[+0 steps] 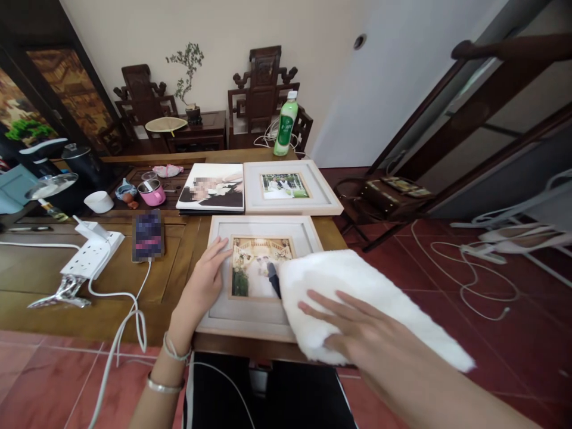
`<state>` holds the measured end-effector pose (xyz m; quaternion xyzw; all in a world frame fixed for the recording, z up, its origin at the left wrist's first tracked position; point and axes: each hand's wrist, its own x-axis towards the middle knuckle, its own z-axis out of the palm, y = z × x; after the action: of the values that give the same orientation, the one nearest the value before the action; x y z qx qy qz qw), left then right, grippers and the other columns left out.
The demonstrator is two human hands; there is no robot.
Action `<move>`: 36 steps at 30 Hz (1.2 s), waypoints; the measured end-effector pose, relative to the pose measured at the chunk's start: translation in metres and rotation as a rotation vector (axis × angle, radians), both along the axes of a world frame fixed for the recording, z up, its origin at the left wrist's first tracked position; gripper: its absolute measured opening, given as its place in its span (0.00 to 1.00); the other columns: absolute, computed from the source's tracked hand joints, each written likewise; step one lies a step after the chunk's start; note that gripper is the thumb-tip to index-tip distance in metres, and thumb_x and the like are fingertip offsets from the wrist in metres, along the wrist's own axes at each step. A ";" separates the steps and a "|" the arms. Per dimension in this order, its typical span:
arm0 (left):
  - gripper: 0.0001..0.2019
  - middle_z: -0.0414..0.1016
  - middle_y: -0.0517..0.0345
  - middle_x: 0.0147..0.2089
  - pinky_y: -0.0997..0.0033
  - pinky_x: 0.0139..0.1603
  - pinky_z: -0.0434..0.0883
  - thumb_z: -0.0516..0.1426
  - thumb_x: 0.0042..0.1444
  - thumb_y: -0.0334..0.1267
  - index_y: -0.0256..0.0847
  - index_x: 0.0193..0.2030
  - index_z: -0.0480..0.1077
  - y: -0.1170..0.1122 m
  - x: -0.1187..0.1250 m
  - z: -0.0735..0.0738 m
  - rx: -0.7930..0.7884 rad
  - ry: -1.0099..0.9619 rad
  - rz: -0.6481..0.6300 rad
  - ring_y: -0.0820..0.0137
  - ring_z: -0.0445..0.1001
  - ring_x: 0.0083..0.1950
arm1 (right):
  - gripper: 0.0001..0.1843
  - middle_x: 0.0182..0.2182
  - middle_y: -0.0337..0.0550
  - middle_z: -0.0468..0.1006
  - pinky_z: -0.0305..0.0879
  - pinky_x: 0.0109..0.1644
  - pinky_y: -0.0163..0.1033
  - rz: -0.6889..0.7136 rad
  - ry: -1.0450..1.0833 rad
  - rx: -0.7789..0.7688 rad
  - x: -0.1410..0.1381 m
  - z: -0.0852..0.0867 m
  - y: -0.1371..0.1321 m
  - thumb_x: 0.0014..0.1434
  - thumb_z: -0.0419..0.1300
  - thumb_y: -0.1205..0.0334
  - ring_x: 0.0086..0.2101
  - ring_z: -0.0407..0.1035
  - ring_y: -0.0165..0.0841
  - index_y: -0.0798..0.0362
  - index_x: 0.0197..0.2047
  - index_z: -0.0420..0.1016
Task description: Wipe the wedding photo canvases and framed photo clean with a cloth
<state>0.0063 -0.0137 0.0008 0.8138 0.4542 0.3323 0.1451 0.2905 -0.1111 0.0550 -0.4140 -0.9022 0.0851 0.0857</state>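
Note:
A pale-framed photo (223, 310) lies flat at the near edge of the wooden table (53, 310). My left hand (206, 280) rests on the frame's left side, fingers stretched out flat and touching the picture's edge. A white fluffy cloth (357, 286) covers the frame's right part and hangs past the table edge. My right hand (353, 328) lies on the cloth with fingers spread and pressed flat on it. A small dark object (273, 279) pokes out from under the cloth's left edge.
Further back lie a second framed photo (292, 205) and a photo album (212, 189). A phone (148, 236) on a cable, a white power strip (93, 250), a pink pot (152, 193) and a green bottle (285, 126) stand around. Cables run over the red tiled floor (469, 268).

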 end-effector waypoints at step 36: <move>0.22 0.67 0.43 0.61 0.50 0.65 0.62 0.45 0.56 0.22 0.33 0.54 0.72 0.003 -0.001 0.002 -0.010 0.071 -0.028 0.59 0.64 0.64 | 0.20 0.57 0.25 0.69 0.50 0.67 0.56 -0.057 0.095 0.240 0.042 -0.019 0.013 0.49 0.49 0.79 0.63 0.52 0.43 0.48 0.15 0.69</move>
<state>0.0057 -0.0111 0.0029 0.8305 0.4492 0.2991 0.1377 0.3328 -0.0982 0.0364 -0.4216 -0.8888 -0.0065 0.1796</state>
